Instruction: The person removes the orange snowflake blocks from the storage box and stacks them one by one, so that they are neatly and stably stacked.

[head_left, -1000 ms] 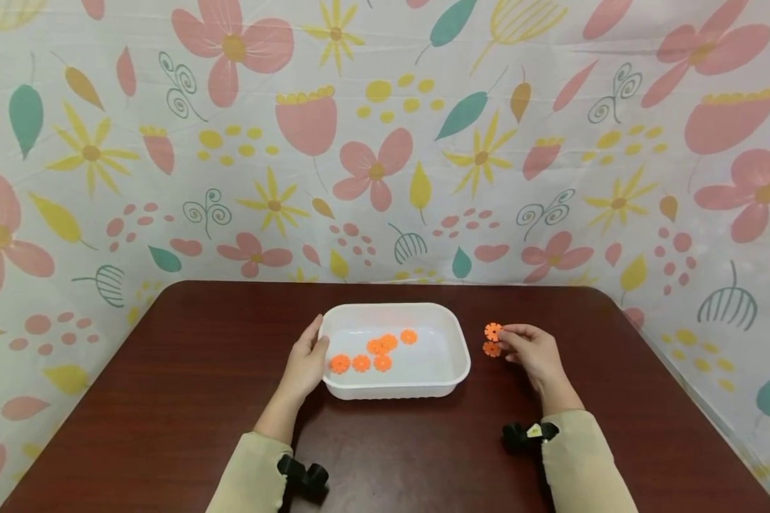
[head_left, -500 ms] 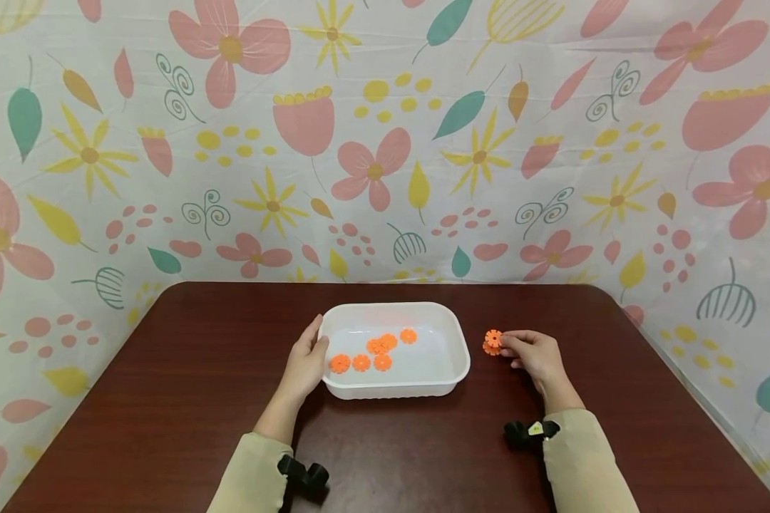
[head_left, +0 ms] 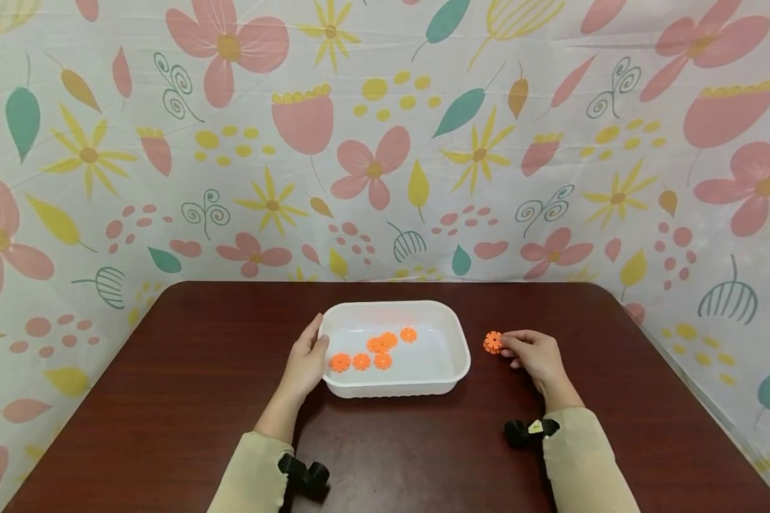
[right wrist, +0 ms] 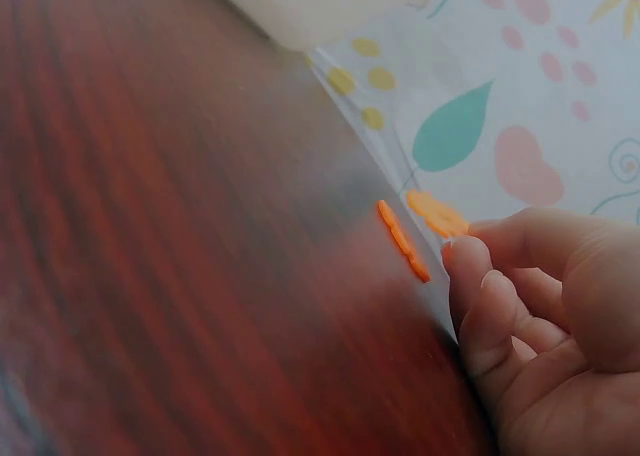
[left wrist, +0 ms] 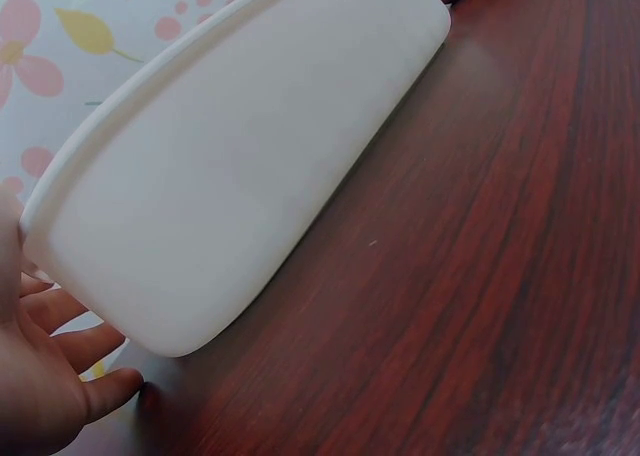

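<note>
A white plastic tub (head_left: 391, 390) stands on the table with several orange notched discs (head_left: 361, 362) lying inside. At its left end, my left hand (head_left: 303, 367) grips the rim, thumb on top; the left wrist view shows the other fingers spread along the outer wall. To the right of the tub, my right hand (head_left: 535, 360) pinches an orange notched disc (right wrist: 437, 214) between thumb and fingertips. A second orange disc (right wrist: 402, 242) lies flat on the table close below the held one. In the head view the two discs overlap, and whether they touch cannot be told.
The dark reddish-brown wooden table (head_left: 391, 456) reaches back to a white floral cloth (head_left: 385, 142). Black wrist cameras (head_left: 531, 432) sit at both sleeve cuffs.
My right hand has come down slightly with its disc, which now covers most of the disc on the table in the head view. My left hand and the tub have stayed put.
</note>
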A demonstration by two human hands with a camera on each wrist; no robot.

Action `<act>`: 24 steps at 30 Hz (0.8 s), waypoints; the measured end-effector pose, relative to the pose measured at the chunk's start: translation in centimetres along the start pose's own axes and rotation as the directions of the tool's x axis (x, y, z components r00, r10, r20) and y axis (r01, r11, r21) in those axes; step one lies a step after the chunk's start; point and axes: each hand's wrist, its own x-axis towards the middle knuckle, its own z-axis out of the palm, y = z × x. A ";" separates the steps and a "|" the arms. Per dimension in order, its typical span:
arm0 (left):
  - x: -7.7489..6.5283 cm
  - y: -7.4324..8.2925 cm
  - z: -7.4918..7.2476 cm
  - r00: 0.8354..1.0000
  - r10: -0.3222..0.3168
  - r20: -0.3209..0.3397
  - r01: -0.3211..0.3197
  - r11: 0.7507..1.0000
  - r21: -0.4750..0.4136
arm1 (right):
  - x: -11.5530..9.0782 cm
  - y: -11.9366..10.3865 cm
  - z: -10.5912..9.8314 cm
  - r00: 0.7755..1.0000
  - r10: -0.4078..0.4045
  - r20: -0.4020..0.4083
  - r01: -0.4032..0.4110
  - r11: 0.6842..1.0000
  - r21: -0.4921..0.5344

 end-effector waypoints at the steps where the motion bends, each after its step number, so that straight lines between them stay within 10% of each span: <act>1: 0.0 0.0 0.0 1.000 0.000 0.000 0.000 1.000 0.002 | 0.0 0.0 0.0 1.000 -0.002 0.000 0.002 1.000 -0.007; 24: 0.0 0.1 0.0 1.000 -0.013 0.005 0.013 1.000 0.013 | 0.1 0.0 0.0 0.999 0.016 -0.036 -0.022 0.984 -0.175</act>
